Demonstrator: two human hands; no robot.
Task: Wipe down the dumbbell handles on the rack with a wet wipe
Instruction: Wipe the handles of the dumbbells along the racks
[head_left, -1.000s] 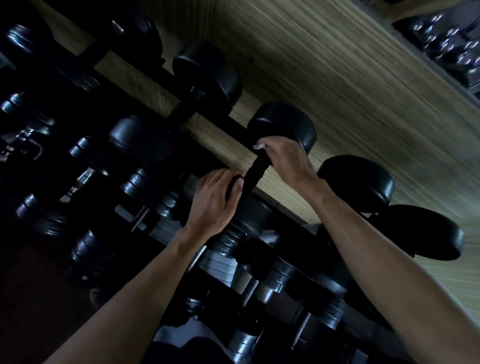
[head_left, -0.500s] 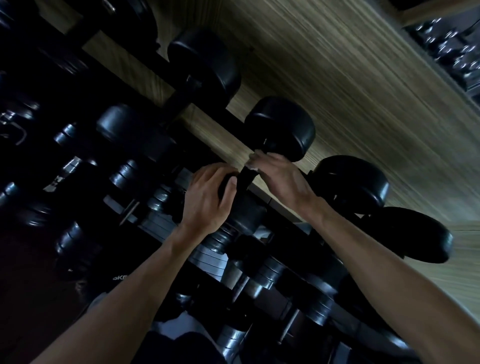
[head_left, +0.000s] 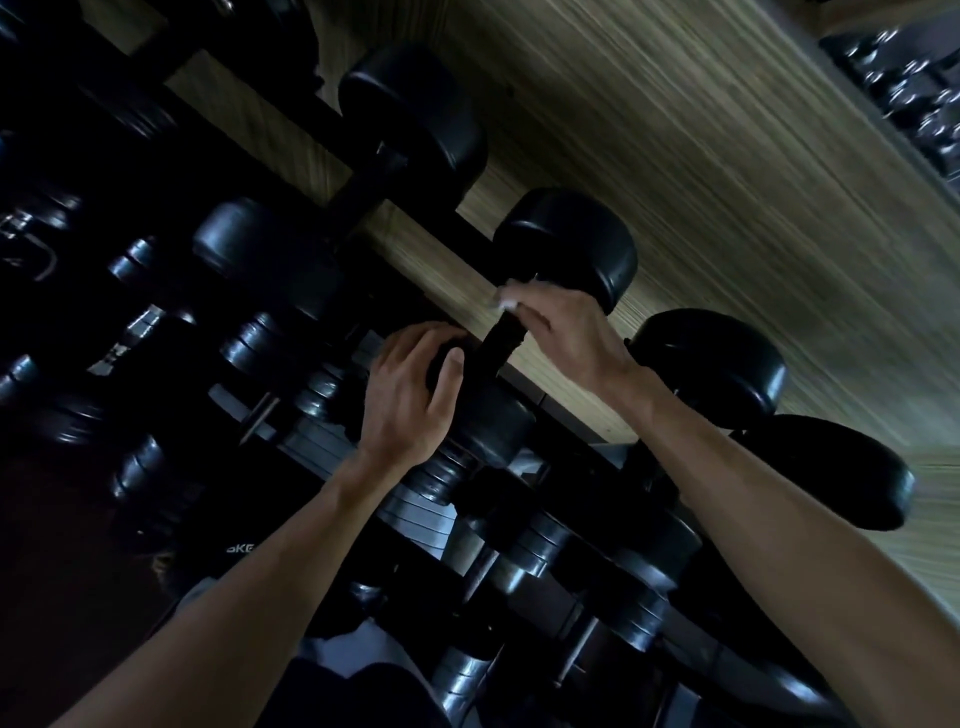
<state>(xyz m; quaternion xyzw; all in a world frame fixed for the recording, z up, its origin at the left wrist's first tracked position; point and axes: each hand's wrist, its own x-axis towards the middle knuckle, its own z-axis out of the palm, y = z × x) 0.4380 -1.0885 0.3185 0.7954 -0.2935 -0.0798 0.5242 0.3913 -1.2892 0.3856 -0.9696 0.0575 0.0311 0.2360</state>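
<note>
A black dumbbell lies on the top rail of the rack (head_left: 524, 387), its far head (head_left: 571, 244) toward the wall and its dark handle (head_left: 498, 348) bare between my hands. My right hand (head_left: 566, 332) curls over the upper end of the handle, and a scrap of white wet wipe (head_left: 506, 301) shows at its fingertips. My left hand (head_left: 410, 395) grips the near head of the same dumbbell, fingers wrapped over its top.
More black dumbbells sit on the top rail at left (head_left: 415, 119) and right (head_left: 711, 364). Lower tiers hold several smaller chrome-collared dumbbells (head_left: 535, 545). A wood-grain wall (head_left: 675, 156) runs behind the rack. Another rack of weights (head_left: 914, 88) shows at top right.
My right hand has slid back up the handle from beside my left hand toward the far head. My left hand stays on the near head.
</note>
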